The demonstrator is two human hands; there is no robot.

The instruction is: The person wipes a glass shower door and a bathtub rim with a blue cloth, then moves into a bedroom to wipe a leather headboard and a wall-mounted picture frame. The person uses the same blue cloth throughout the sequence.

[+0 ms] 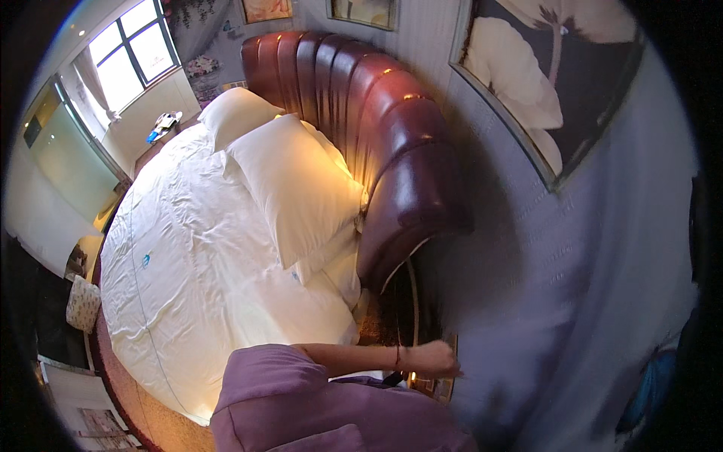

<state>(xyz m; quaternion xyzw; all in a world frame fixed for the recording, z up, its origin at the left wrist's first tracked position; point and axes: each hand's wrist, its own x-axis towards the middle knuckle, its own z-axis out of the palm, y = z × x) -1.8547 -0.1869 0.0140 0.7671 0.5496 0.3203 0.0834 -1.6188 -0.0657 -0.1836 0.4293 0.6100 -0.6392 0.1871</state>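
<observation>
My left hand (pixel 434 360) reaches across the front of my body at the lower middle, out of a purple sleeve (pixel 267 369). A thin dark band (pixel 398 357) circles its wrist. The fingers are curled into a fist; whatever they may hold is hidden. The hand is beside the grey wall (pixel 520 339), just past the near end of the dark red leather headboard (pixel 422 181). My right hand does not show. To the left is a round bed with a wrinkled white sheet (pixel 188 279). White pillows (pixel 294 184) (pixel 241 117) lean against the headboard.
A small blue item (pixel 146 260) lies on the sheet. A patterned cushion or stool (pixel 83 304) stands past the bed's left edge. Brown carpet (pixel 166 422) borders the bed. A large framed flower picture (pixel 527 83) hangs at the right; a window (pixel 134 56) is far left.
</observation>
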